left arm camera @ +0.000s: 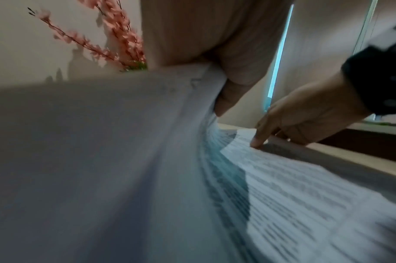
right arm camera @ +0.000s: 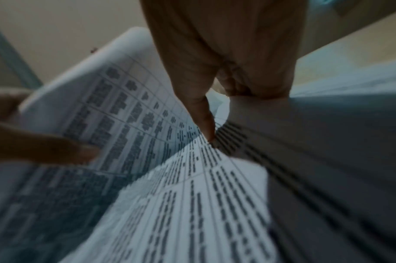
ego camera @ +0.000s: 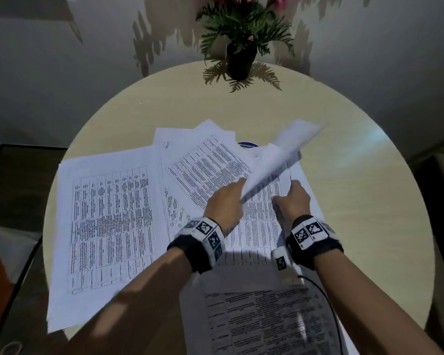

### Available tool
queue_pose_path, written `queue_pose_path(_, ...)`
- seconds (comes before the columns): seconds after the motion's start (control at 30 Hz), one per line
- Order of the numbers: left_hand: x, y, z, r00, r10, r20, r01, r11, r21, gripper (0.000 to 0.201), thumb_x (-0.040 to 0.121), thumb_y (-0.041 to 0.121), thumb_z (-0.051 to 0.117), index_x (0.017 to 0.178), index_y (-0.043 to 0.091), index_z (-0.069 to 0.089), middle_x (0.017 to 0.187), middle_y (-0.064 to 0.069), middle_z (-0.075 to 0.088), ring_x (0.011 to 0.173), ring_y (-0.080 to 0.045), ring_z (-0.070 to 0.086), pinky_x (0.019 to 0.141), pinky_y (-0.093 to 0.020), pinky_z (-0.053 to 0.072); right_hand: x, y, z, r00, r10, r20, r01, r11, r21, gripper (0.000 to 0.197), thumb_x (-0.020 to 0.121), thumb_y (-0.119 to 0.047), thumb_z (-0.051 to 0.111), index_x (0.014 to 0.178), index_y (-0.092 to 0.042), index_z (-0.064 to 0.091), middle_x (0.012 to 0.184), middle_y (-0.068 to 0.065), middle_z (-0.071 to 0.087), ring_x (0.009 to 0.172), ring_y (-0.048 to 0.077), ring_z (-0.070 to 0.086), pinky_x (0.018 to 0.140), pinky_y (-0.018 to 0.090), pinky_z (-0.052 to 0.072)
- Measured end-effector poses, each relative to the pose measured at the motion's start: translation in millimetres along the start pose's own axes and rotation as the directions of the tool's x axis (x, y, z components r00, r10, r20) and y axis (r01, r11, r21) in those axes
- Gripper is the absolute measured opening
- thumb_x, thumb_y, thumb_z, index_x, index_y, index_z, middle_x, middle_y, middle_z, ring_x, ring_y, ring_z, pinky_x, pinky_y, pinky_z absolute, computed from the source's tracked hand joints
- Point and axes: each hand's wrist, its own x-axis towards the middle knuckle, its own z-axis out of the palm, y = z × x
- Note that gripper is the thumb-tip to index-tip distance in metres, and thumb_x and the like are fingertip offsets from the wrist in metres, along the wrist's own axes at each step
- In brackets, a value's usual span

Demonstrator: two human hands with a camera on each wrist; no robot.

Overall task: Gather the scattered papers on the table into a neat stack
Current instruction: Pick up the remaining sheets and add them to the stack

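Observation:
Several printed sheets lie spread and overlapping on a round pale table (ego camera: 364, 206). My left hand (ego camera: 224, 202) pinches a lifted sheet (ego camera: 280, 160) by its near corner; the sheet rises off the pile, blurred, its blank back facing the left wrist view (left arm camera: 98, 160). My right hand (ego camera: 294, 199) sits at the right edge of the top printed sheet (ego camera: 256, 226). Its index fingertip (right arm camera: 209, 135) presses on the print while the other fingers curl at the sheet's raised edge. A large sheet (ego camera: 108, 221) lies to the left, and another sheet (ego camera: 262, 324) hangs over the near rim.
A dark pot with ferns and pink flowers (ego camera: 241, 60) stands at the table's far edge. A blue round object (ego camera: 248, 144) peeks out from under the papers. A black cable (ego camera: 328, 303) trails from my right wrist. Bare tabletop lies right of the papers.

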Motion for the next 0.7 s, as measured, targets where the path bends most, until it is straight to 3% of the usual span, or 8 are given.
queue_pose_path(0.1,-1.3,-11.3,-11.9,0.981,-0.152,-0.122,0.114,0.954,-0.276,0.045,0.091,0.002,0.04,0.135,0.01,0.042,0.09,-0.015,0.066,0.069,-0.026,0.064,0.062,-0.025,0.058,6.7,6.9,-11.5,0.987,0.128,-0.101,-0.141,0.98,-0.14,0.074,0.074,-0.033,0.074,0.128,0.0,0.038,0.137,0.02,0.032,0.129,0.038,0.029,0.102,0.054,0.033)
queue_pose_path(0.2,-2.4,-32.6,-21.4,0.889,-0.426,-0.169,0.291,0.81,-0.509,0.049,0.092,-0.003,0.039,0.139,0.008,0.036,0.105,-0.01,0.059,0.06,-0.007,0.048,0.036,0.0,0.039,10.8,7.3,-24.2,0.967,0.206,-0.149,-0.224,0.968,-0.115,0.082,0.071,-0.042,0.074,0.127,0.005,0.037,0.14,0.024,0.028,0.132,0.038,0.024,0.105,0.056,0.027)
queue_pose_path(0.27,-5.4,-45.7,-24.0,0.797,-0.602,-0.054,0.459,0.661,-0.593,0.065,0.09,-0.004,0.042,0.148,0.009,0.016,0.141,-0.019,0.041,0.083,-0.017,0.058,0.058,-0.001,0.049,13.4,1.9,-26.9,0.971,0.206,-0.119,-0.218,0.971,-0.1,0.079,0.074,-0.045,0.07,0.125,0.007,0.041,0.14,0.024,0.028,0.132,0.039,0.025,0.105,0.052,0.028)
queue_pose_path(0.33,-7.5,-48.6,-23.6,0.701,-0.712,0.046,0.598,0.551,-0.581,0.079,0.089,-0.003,0.045,0.149,0.007,-0.005,0.154,-0.021,0.021,0.128,-0.034,0.044,0.101,-0.027,0.044,16.8,-6.5,-22.1,0.984,0.175,-0.038,-0.178,0.978,-0.113,0.077,0.076,-0.048,0.067,0.122,0.01,0.045,0.14,0.022,0.029,0.129,0.039,0.03,0.102,0.047,0.033)
queue_pose_path(0.37,-6.5,-48.8,-21.9,0.681,-0.729,0.069,0.625,0.53,-0.573,0.083,0.088,-0.002,0.046,0.148,0.005,-0.011,0.156,-0.021,0.016,0.137,-0.035,0.033,0.109,-0.036,0.036,16.8,-11.8,-19.0,0.987,0.16,0.026,-0.157,0.983,-0.095,0.077,0.076,-0.048,0.067,0.123,0.011,0.045,0.14,0.021,0.033,0.127,0.038,0.036,0.1,0.044,0.037)
queue_pose_path(0.47,-3.3,-46.6,-19.4,0.675,-0.732,0.09,0.635,0.515,-0.576,0.085,0.088,0.0,0.047,0.147,0.003,-0.015,0.157,-0.02,0.012,0.141,-0.034,0.027,0.111,-0.039,0.032,14.4,-23.9,-6.6,0.989,0.039,0.142,-0.048,0.997,0.064,0.057,0.077,-0.031,0.068,0.117,0.006,0.05,0.108,0.015,0.055,0.091,0.024,0.057,0.073,0.033,0.053)
queue_pose_path(0.53,-3.3,-45.6,-18.8,0.677,-0.732,0.08,0.625,0.513,-0.588,0.085,0.088,0.0,0.048,0.148,0.004,-0.013,0.156,-0.02,0.015,0.139,-0.035,0.029,0.109,-0.039,0.034,8.1,-31.6,1.0,0.979,-0.028,0.201,0.008,0.995,0.1,0.043,0.075,-0.022,0.068,0.11,-0.001,0.054,0.087,0.008,0.056,0.064,0.018,0.053,0.05,0.024,0.043)
queue_pose_path(0.7,-17.9,-49.8,-13.2,0.713,-0.701,0.028,0.546,0.53,-0.649,0.084,0.085,0.013,0.058,0.15,0.012,0.004,0.152,-0.018,0.028,0.134,-0.035,0.038,0.105,-0.041,0.038,-0.5,-43.2,1.7,0.975,-0.094,0.199,0.087,0.995,0.047,0.017,0.078,-0.012,0.064,0.09,-0.004,0.054,0.071,0.008,0.053,0.056,0.024,0.053,0.052,0.027,0.045)
